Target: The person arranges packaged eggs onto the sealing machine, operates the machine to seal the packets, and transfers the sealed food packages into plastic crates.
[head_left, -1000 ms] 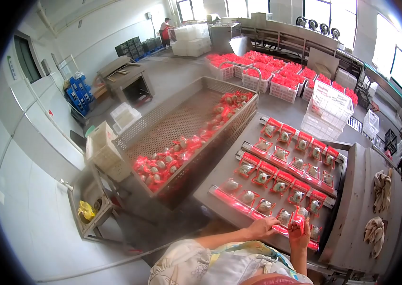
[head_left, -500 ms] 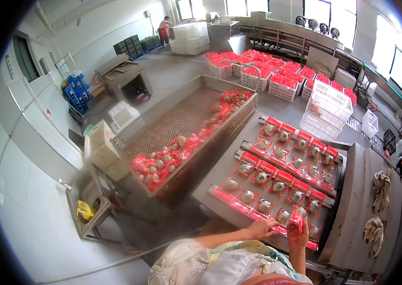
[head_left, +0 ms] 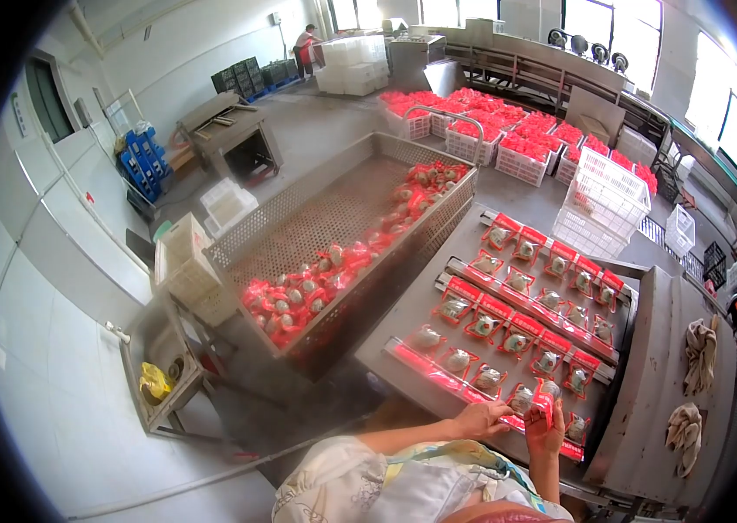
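My right hand (head_left: 544,436) is closed around a red-and-clear plastic pouch (head_left: 546,399) with a pale, egg-like piece in it, raised just over the near row. Beside it, my left hand (head_left: 482,420) has its fingers bent and drawn together at the near row's red edge; what they pinch, if anything, I cannot make out. Similar pouches, such as this one (head_left: 489,378), lie in rows on the steel worktop (head_left: 403,327). Their red ends rest along metal bars (head_left: 529,307).
Left of the worktop stands a large perforated metal bin (head_left: 298,227) with loose pouches in it. White crates (head_left: 521,166) of red pouches are behind. A steel cover with rags (head_left: 685,436) adjoins on the right. Another person (head_left: 305,50) stands far back.
The whole view has shifted slightly. Both hands keep nearly the same place, and the pouch stays in my right hand.
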`<state>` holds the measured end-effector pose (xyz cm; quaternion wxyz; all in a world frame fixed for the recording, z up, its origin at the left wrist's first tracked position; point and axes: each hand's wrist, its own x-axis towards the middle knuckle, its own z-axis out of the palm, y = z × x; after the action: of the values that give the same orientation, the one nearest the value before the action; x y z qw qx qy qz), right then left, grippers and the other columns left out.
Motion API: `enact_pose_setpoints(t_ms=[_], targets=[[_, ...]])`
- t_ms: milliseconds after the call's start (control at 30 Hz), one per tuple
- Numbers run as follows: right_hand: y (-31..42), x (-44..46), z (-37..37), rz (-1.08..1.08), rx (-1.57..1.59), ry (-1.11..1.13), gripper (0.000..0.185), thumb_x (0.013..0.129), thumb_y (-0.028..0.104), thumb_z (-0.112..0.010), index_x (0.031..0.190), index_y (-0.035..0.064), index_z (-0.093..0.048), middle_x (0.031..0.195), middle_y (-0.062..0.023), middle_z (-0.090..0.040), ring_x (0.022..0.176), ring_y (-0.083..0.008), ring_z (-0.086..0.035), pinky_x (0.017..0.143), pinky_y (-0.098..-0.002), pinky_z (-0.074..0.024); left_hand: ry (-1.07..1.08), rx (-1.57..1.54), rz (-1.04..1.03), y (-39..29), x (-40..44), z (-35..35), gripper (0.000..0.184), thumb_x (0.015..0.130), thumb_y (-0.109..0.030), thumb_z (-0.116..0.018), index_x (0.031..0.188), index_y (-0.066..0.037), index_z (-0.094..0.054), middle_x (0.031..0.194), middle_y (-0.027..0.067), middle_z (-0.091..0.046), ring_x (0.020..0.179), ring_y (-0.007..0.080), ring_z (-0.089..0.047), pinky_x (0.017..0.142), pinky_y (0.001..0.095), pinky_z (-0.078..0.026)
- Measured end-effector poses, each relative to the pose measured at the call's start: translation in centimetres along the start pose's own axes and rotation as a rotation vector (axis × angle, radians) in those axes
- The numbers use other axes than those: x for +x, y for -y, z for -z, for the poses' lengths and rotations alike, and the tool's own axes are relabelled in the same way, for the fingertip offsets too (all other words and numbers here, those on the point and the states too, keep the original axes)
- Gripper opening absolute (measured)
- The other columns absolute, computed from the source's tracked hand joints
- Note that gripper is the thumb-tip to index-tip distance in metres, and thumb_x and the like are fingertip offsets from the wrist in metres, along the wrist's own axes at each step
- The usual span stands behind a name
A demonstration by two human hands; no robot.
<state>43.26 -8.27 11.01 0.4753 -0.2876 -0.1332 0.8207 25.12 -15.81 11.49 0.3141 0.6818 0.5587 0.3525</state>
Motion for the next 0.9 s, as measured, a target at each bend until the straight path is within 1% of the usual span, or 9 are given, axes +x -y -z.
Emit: enact_pose_setpoints(t_ms=[200,300,667,700,767,800,833,867,900], targets=[[-0.2,0.2,-0.2,-0.009,-0.018,-0.022,0.023,0.091,0.033,-0.055,0.099,0.0136,-0.064,0.086,-0.0037,-0.067,0.081,-0.0184,-0.062,0.077,-0.0359,-0.0498,0.005,0.014,-0.001,0.5,-0.1,-0.1,0.036,0.081,-0.026,-0.065,0.112,-0.01,-0.057,0.101,0.0109,-0.059,0.09,0.0305,-0.059,0.075,0.0408,-0.048],[-0.1,0.3,0.5,-0.032,0.017,0.087,0.024,0.091,0.026,-0.054,0.109,0.0106,-0.059,0.101,-0.0043,-0.066,0.089,-0.0177,-0.063,0.081,-0.0361,-0.0515,0.012,0.014,-0.002,0.5,-0.1,-0.1,0.037,0.081,-0.026,-0.065,0.112,-0.01,-0.057,0.102,0.011,-0.059,0.091,0.0305,-0.059,0.076,0.0408,-0.048],[-0.2,0.2,0.3,-0.043,0.013,0.071,0.027,0.091,0.026,-0.053,0.111,0.0086,-0.057,0.103,-0.0051,-0.065,0.093,-0.0181,-0.061,0.083,-0.0355,-0.0501,-0.046,-0.041,-0.04,0.1,0.1,0.4,0.033,0.082,-0.022,-0.063,0.111,-0.008,-0.057,0.101,0.0136,-0.06,0.089,0.0333,-0.06,0.075,0.0409,-0.049],[-0.2,-0.1,-0.2,-0.041,0.007,0.073,0.028,0.091,0.026,-0.052,0.112,0.0083,-0.057,0.104,-0.0052,-0.065,0.093,-0.0182,-0.061,0.083,-0.0352,-0.0499,-0.092,-0.092,-0.023,0.3,0.2,0.1,0.032,0.084,-0.023,-0.061,0.111,-0.007,-0.057,0.099,0.0135,-0.06,0.088,0.0323,-0.06,0.074,0.0399,-0.049],[-0.2,-0.5,-1.3,-0.008,-0.041,-0.006,0.024,0.091,0.031,-0.053,0.104,0.0117,-0.061,0.094,-0.0035,-0.066,0.085,-0.0171,-0.062,0.08,-0.0348,-0.0496,-0.18,-0.194,0.015,0.8,0.6,-0.8,0.029,0.087,-0.023,-0.058,0.11,-0.006,-0.056,0.095,0.0131,-0.062,0.086,0.0303,-0.061,0.074,0.0379,-0.049],[-0.3,-0.8,-1.8,0.008,-0.065,-0.046,0.023,0.091,0.033,-0.054,0.1,0.0134,-0.062,0.088,-0.0026,-0.067,0.081,-0.0165,-0.063,0.079,-0.0346,-0.0494,-0.141,-0.327,0.076,0.8,0.8,-0.8,0.029,0.089,-0.025,-0.055,0.11,-0.005,-0.056,0.092,0.0119,-0.063,0.084,0.0276,-0.062,0.073,0.0361,-0.049],[-0.2,-0.7,-0.8,-0.018,-0.001,0.101,0.031,0.091,0.026,-0.051,0.116,0.0068,-0.053,0.11,-0.0082,-0.062,0.096,-0.02,-0.061,0.084,-0.0355,-0.0497,-0.101,-0.459,0.139,0.8,1.3,-0.3,0.03,0.091,-0.027,-0.052,0.11,-0.004,-0.056,0.089,0.0107,-0.063,0.082,0.025,-0.062,0.071,0.0343,-0.049],[-0.3,-0.8,0.0,-0.012,-0.03,0.085,0.031,0.091,0.025,-0.051,0.116,0.0058,-0.053,0.109,-0.0089,-0.062,0.096,-0.0202,-0.061,0.084,-0.0353,-0.05,-0.061,-0.592,0.203,0.7,1.8,0.2,0.031,0.093,-0.029,-0.05,0.109,-0.003,-0.056,0.087,0.0095,-0.064,0.08,0.0224,-0.063,0.069,0.0325,-0.05],[-0.2,-1.5,-1.1,-0.007,-0.06,0.067,0.031,0.091,0.024,-0.051,0.116,0.0049,-0.052,0.109,-0.0096,-0.062,0.096,-0.0204,-0.061,0.083,-0.0351,-0.0503,0.038,-0.751,0.308,0.7,2.2,0.8,0.034,0.093,-0.034,-0.05,0.109,-0.005,-0.057,0.086,0.0064,-0.063,0.078,0.0171,-0.061,0.065,0.0288,-0.046]])
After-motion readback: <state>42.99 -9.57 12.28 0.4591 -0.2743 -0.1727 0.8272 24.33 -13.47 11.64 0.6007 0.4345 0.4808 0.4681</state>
